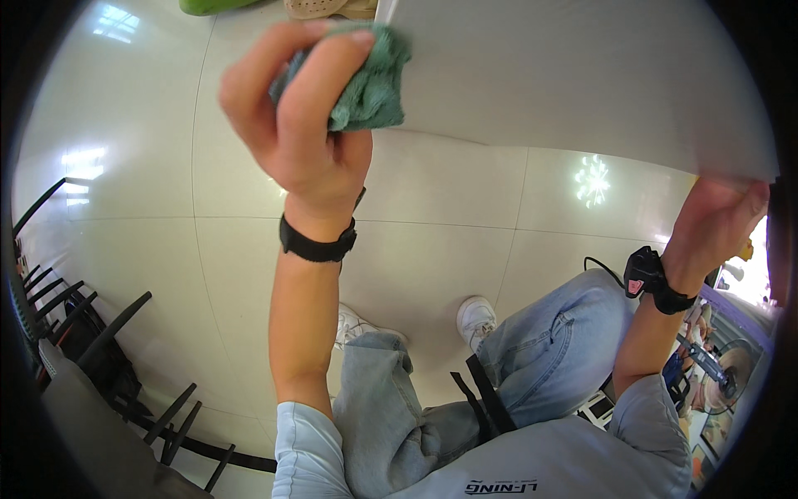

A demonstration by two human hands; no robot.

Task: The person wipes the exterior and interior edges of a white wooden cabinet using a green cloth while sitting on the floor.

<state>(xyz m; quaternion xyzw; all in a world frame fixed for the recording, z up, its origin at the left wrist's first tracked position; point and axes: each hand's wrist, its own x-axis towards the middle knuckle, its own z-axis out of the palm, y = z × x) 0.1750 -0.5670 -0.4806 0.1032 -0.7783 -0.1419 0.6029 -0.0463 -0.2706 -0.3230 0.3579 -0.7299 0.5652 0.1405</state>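
Observation:
My left hand (305, 118) is raised in front of me, its fingers bent over a folded green plush cloth (374, 87). The cloth meets the left edge of a large, smooth light-grey panel (548, 75), which fills the upper right. At the panel's lower right corner is my right hand (717, 218), touching the edge. Its fingertips are hidden or blurred there, so its grip cannot be made out. A black strap (318, 242) circles my left wrist, and a black strapped device (648, 280) sits on my right.
Glossy cream floor tiles (249, 299) lie below, around my white sneakers (477, 318). Black chair legs (115, 327) and a grey seat (93, 430) stand at left. A green object (215, 5) and a perforated beige shoe (315, 6) show at the top. A fan (726, 380) is among clutter at right.

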